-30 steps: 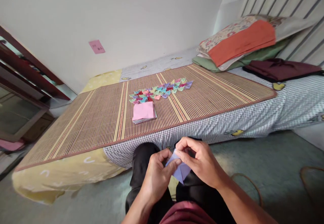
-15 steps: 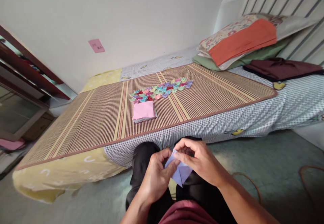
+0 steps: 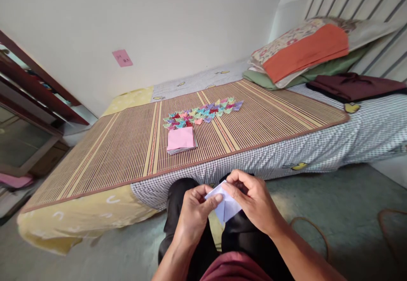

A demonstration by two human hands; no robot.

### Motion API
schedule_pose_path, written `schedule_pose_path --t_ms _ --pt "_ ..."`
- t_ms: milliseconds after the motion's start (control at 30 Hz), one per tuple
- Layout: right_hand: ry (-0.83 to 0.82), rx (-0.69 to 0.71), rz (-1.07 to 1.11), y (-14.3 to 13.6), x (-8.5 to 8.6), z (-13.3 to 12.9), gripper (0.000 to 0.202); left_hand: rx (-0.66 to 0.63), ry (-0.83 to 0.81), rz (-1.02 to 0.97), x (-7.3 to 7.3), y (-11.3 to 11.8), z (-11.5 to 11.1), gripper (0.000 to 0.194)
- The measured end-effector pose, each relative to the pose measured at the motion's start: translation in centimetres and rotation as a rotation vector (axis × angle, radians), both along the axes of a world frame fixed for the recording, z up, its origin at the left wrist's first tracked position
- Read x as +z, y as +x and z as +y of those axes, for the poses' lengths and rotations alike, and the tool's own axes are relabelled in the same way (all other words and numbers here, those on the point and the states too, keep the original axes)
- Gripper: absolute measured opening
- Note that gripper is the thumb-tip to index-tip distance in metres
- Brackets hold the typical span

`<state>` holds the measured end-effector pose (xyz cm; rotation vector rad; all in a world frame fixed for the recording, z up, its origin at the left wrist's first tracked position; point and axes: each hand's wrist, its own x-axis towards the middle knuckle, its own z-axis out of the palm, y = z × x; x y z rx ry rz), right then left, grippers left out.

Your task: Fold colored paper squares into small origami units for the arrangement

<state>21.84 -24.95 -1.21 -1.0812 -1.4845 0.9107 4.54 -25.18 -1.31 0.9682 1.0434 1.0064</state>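
Observation:
Above my knees I hold a small folded sheet of lavender origami paper (image 3: 228, 208), with creases showing on its face. My left hand (image 3: 197, 211) pinches its left corner, thumb lying on top. On the upper right part of the same paper, my right hand (image 3: 252, 200) is closed, its thumb pressed near the top edge and its fingers curled behind. On the woven mat beyond lies a stack of square paper (image 3: 180, 139) with a pink sheet uppermost. Just behind it, several small folded paper pieces (image 3: 203, 113) in many colours stand in rows.
The striped mat (image 3: 133, 145) covers much of the bed. Pillows (image 3: 307, 52) and a folded maroon cloth (image 3: 354, 87) lie at its right end. A pink note (image 3: 122, 58) is on the wall. A brown cord (image 3: 313, 223) curls on the floor at right.
The lavender paper has turned in my hands, and its lower point has risen a little. My right thumb has shifted along the top edge. The stack and folded pieces stay put.

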Motion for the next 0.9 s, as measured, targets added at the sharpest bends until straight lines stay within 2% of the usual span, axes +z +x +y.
schedule_pose_path --t_ms 133,300,433,500,633,700,767,900 --pt "0.008 -0.035 0.009 -0.05 0.14 -0.04 0.027 0.012 0.036 -0.004 0.07 0.04 0.01 0.044" --pt "0.211 -0.173 -0.095 -0.23 0.21 -0.07 0.024 0.054 -0.002 -0.087 0.29 0.35 0.26 0.041" --pt "0.304 -0.191 -0.113 -0.27 0.33 -0.11 0.021 0.079 0.002 -0.105 0.48 0.42 0.04 0.041" --pt "0.267 -0.173 -0.101 -0.14 0.4 -0.16 0.021 0.081 0.016 -0.104 0.5 0.37 -0.13 0.04" --pt "0.058 -0.072 -0.002 0.28 0.43 -0.18 0.025 0.08 0.036 -0.111 0.44 0.27 -0.34 0.037" --pt "0.015 -0.051 0.027 0.38 0.41 -0.13 0.026 0.074 0.034 -0.123 0.39 0.23 -0.38 0.037" --pt "0.059 -0.084 -0.003 0.35 0.39 -0.06 0.026 0.072 0.04 -0.123 0.35 0.18 -0.4 0.037" --pt "0.268 -0.172 -0.106 0.09 0.36 0.07 0.021 0.062 0.059 -0.107 0.38 0.11 -0.42 0.037"
